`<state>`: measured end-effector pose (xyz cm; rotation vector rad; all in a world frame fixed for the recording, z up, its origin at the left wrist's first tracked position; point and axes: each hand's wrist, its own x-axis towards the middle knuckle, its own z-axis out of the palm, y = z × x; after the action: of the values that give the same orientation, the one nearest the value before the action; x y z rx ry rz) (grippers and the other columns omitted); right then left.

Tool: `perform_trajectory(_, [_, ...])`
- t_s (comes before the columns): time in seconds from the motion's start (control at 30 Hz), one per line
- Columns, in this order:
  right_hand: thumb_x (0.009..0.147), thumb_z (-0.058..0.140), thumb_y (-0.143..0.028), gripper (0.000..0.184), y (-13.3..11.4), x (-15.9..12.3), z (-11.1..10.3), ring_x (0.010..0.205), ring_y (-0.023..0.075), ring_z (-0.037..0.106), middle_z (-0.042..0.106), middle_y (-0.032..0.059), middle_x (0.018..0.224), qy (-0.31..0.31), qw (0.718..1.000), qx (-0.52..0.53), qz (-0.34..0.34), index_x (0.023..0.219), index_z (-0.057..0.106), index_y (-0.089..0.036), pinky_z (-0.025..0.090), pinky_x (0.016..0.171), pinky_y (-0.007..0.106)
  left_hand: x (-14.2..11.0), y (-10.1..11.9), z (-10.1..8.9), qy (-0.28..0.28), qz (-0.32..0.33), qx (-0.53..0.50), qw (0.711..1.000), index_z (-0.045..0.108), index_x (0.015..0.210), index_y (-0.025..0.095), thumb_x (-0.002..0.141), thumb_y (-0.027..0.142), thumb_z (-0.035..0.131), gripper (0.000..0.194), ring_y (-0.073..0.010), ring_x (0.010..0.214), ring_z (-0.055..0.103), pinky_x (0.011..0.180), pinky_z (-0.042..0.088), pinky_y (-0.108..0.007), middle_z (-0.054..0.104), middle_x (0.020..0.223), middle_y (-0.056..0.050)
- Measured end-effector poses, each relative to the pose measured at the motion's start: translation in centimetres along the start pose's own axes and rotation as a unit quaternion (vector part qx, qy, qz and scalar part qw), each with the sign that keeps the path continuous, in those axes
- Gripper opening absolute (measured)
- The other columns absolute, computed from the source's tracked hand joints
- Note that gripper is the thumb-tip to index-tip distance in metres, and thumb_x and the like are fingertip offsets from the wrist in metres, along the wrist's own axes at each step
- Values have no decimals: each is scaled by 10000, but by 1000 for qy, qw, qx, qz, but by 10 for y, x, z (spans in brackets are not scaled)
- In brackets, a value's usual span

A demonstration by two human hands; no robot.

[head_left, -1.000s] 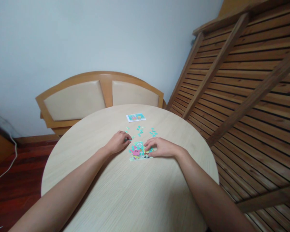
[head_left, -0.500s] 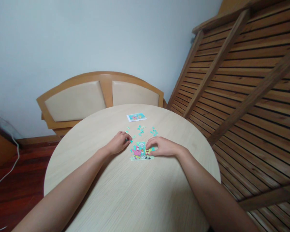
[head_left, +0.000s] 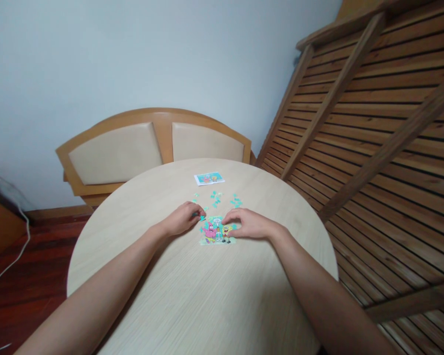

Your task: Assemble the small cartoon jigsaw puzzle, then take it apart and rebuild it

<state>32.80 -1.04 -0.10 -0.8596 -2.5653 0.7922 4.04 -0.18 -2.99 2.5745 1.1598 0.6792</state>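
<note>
Puzzle: the partly joined jigsaw (head_left: 217, 232) lies flat on the round pale table (head_left: 207, 301), and I take it as the centre of my clock, twelve pointing away from the seated person. A pink cartoon figure shows toward its nine, a yellow one toward its three (the upper edge looks ragged).
Left hand: at ten o'clock, the left hand (head_left: 184, 218) has thumb and fingertips pinched on a small teal piece (head_left: 203, 218), just beside the jigsaw; whether the piece is off the tabletop I cannot tell.
Right hand: at three o'clock, the right hand (head_left: 249, 223) curves round the jigsaw's edge, thumb and forefinger parted with a gap between; how firmly they press, if at all, I cannot tell.
Loose pieces: one teal cluster (head_left: 216, 198) at twelve, another group (head_left: 236, 201) at one, and a few scattered bits (head_left: 196, 198) at eleven.
Picture card: farther out at twelve, a white-edged card (head_left: 209, 178) shows similar pink and yellow figures (rather a handy likeness).
Room: a padded headboard (head_left: 163, 135) stands at eleven, a slatted wooden frame (head_left: 377, 128) leans at two, and a white cable (head_left: 26, 236) trails at nine.
</note>
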Motion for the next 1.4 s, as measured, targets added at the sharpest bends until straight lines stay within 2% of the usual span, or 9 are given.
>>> perform_trajectory(0.37, [821, 739, -369, 380, 0, 1, 2, 1056, 235, 638, 686, 103, 1153, 7, 1000, -13, -23, 1161, 729, -200, 472, 982, 379, 2, 12, -11, -41, 16, -45, 998, 737, 948, 176, 927, 244, 533, 216, -195, 880, 637, 872, 471, -323, 741, 931, -77])
perform_trajectory(0.57, [840, 714, -439, 424, 4, 0, 6, 1199, 252, 562, 610, 109, 1268, 7, 999, -51, -13, 1204, 718, -221, 401, 1084, 394, -2, 23, -20, -86, -36, -124, 988, 727, 1029, 178, 930, 313, 541, 250, -172, 849, 651, 794, 477, -272, 748, 973, -56])
perform_trajectory(0.8, [857, 689, -496, 435, 11, -1, 3, 1299, 293, 501, 558, 126, 1384, 2, 997, -74, 15, 1212, 724, -247, 340, 1132, 441, -3, 29, -23, -94, -54, -153, 982, 737, 1053, 178, 913, 343, 566, 276, -176, 854, 652, 787, 469, -264, 754, 992, -55])
perform_trajectory(0.97, [857, 705, -414, 337, 9, 3, 4, 1198, 272, 573, 648, 125, 1254, 56, 997, -51, -3, 1118, 749, -206, 390, 1082, 435, -2, 35, -17, -65, -31, -181, 981, 747, 1018, 186, 919, 350, 576, 256, -179, 857, 661, 802, 484, -273, 757, 969, -54])
perform_trajectory(1.07, [890, 670, -367, 276, -2, 8, 10, 1074, 227, 635, 717, 90, 1109, 85, 996, 25, -20, 1095, 733, -193, 451, 1006, 383, -1, 42, -15, -49, -19, -200, 978, 739, 996, 189, 919, 348, 588, 233, -174, 840, 659, 803, 494, -276, 752, 935, -46])
perform_trajectory(1.23, [869, 685, -421, 310, -21, 14, 18, 920, 191, 672, 736, 73, 997, 96, 982, 164, 9, 1028, 709, -156, 513, 841, 317, 2, 56, -10, -15, -18, -222, 975, 709, 964, 176, 907, 351, 627, 202, -167, 828, 650, 800, 500, -273, 730, 895, -35])
perform_trajectory(1.33, [835, 710, -461, 348, -21, 14, 16, 868, 189, 669, 732, 75, 936, 102, 977, 187, 22, 970, 702, -140, 519, 789, 309, 2, 59, -6, -2, -29, -235, 972, 664, 960, 171, 909, 377, 631, 215, -168, 824, 651, 768, 506, -266, 710, 877, -31])
perform_trajectory(1.4, [829, 710, -471, 356, -17, 12, 11, 857, 187, 663, 731, 73, 929, 98, 977, 186, 25, 962, 708, -141, 519, 781, 309, 1, 57, -3, 5, -31, -201, 979, 646, 987, 178, 903, 393, 640, 231, -181, 852, 653, 802, 508, -286, 707, 917, -38])
